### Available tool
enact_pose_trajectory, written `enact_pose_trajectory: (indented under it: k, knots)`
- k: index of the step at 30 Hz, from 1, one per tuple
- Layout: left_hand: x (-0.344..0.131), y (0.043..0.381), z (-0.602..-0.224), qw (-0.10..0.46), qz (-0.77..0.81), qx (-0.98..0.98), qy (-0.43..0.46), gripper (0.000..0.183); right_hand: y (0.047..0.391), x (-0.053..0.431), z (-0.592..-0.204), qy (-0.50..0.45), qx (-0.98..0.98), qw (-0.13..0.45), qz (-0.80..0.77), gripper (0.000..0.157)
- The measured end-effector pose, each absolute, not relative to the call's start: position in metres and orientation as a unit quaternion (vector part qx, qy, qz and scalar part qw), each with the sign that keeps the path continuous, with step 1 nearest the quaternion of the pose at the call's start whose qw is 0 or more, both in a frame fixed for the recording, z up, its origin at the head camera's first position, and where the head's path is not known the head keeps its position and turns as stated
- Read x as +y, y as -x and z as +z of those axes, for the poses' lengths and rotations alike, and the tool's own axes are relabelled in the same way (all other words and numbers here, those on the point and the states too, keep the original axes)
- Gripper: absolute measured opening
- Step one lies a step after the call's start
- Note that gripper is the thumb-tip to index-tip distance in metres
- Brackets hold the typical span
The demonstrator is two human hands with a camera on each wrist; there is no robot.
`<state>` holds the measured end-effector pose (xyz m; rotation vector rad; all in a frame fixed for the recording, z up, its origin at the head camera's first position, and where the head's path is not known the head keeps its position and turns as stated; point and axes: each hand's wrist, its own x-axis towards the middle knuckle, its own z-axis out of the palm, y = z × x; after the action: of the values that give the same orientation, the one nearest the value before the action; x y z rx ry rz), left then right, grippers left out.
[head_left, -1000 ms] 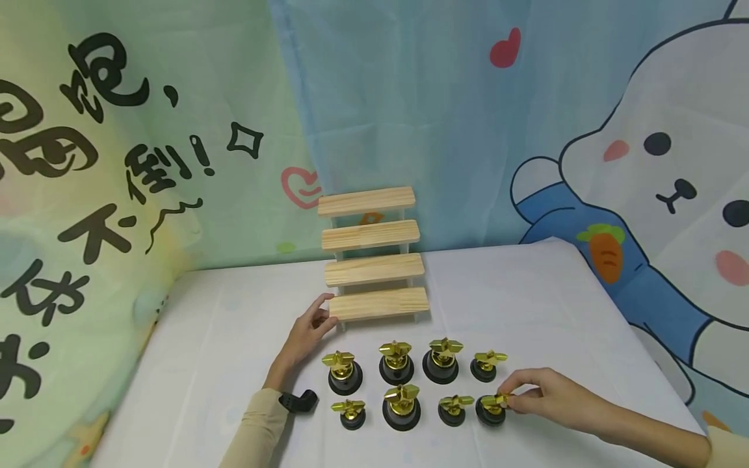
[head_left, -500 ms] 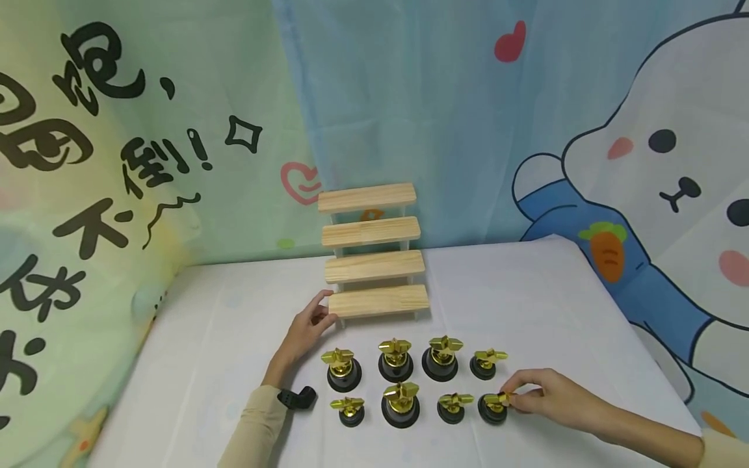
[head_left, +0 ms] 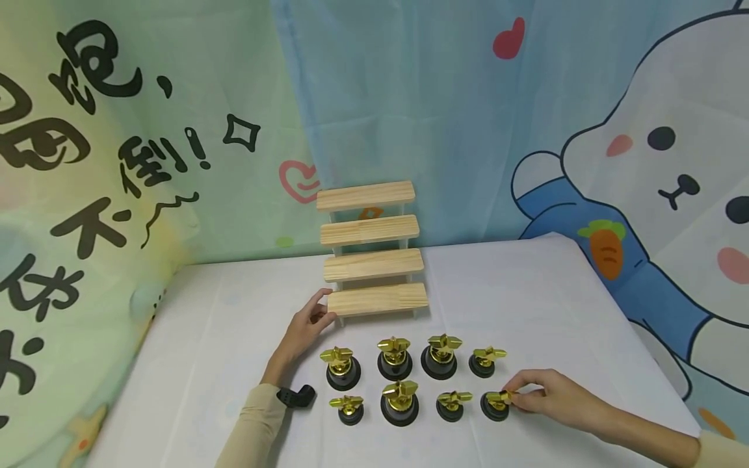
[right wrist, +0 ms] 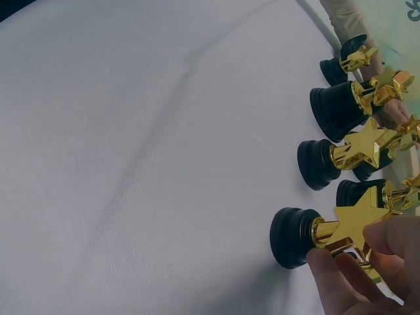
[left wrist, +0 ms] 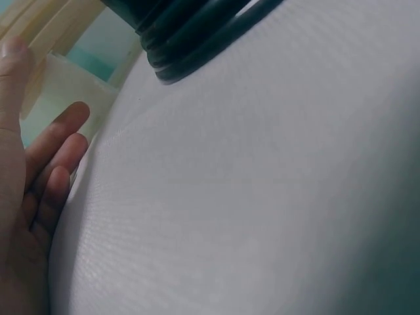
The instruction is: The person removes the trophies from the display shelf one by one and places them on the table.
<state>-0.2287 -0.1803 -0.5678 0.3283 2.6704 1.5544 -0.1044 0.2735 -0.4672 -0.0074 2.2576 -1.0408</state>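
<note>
A gold star trophy (head_left: 496, 407) with a black round base stands upright at the right end of the front row. My right hand (head_left: 541, 398) pinches its star between thumb and fingers, and the right wrist view shows the star (right wrist: 357, 220) at the fingertips. At the left end of the lowest board of a stepped wooden display rack (head_left: 377, 299), my left hand (head_left: 304, 330) holds the board's end with thumb and index finger. Its other fingers (left wrist: 65, 128) hang loosely below the board in the left wrist view.
Several more star trophies stand in two rows before the rack, among them a large one (head_left: 400, 404) in front and another (head_left: 441, 357) behind. A printed curtain (head_left: 468, 130) hangs behind the white tablecloth (head_left: 562, 312). A black device (head_left: 297, 396) sits at my left wrist.
The pinched trophy has slid slightly right along the table, widening the gap to its neighbour. My left hand keeps its place on the rack. The head view has shifted a little.
</note>
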Motion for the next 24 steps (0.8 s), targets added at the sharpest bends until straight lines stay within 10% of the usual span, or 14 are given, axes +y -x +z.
enact_pose_trajectory:
  k: [17, 24]
  knots:
    - [-0.182, 0.227, -0.568, 0.03, 0.511, 0.853, -0.098, 0.055, 0.103, 0.28, -0.462, 0.072, 0.886, 0.255, -0.381, 0.024]
    - [-0.202, 0.22, -0.551, -0.009, 0.52, 0.847, -0.109, 0.05, 0.108, 0.276, -0.449, 0.136, 0.953, 0.029, -0.271, 0.006]
